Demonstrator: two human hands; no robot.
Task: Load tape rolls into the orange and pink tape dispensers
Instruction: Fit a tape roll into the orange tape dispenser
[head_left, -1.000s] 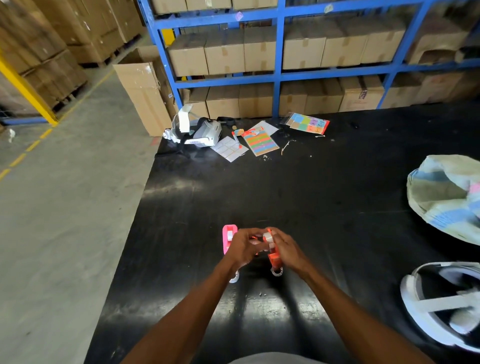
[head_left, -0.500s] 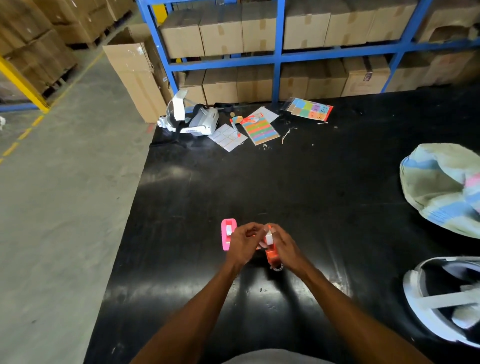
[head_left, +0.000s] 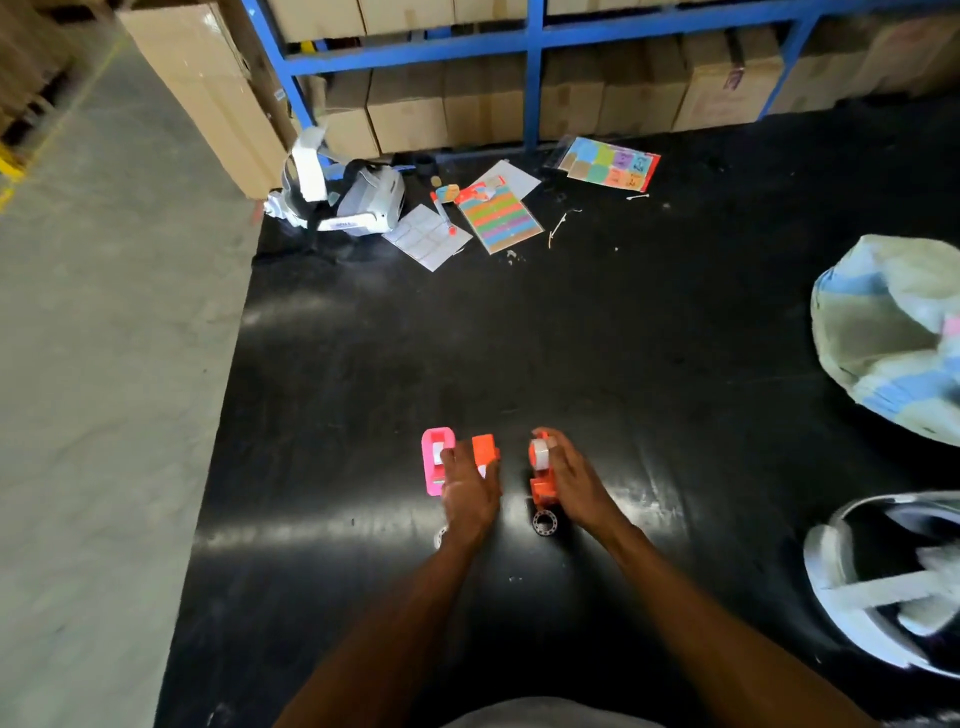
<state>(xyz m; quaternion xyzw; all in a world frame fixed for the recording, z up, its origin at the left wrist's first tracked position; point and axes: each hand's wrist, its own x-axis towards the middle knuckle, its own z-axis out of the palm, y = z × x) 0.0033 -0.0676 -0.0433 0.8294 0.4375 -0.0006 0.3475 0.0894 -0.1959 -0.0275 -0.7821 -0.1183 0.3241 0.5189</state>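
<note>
Head view: right hand (head_left: 574, 480) grips orange dispenser (head_left: 542, 480) holding tape roll (head_left: 541, 453)

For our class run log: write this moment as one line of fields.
left hand: on orange piece beside pink dispenser | right hand: holds orange dispenser with tape roll | spare roll on table

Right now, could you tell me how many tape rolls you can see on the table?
3: one in the orange dispenser by the right hand, at; one loose just below it; one mostly hidden behind the left wrist. The pink dispenser may hold another.
</note>
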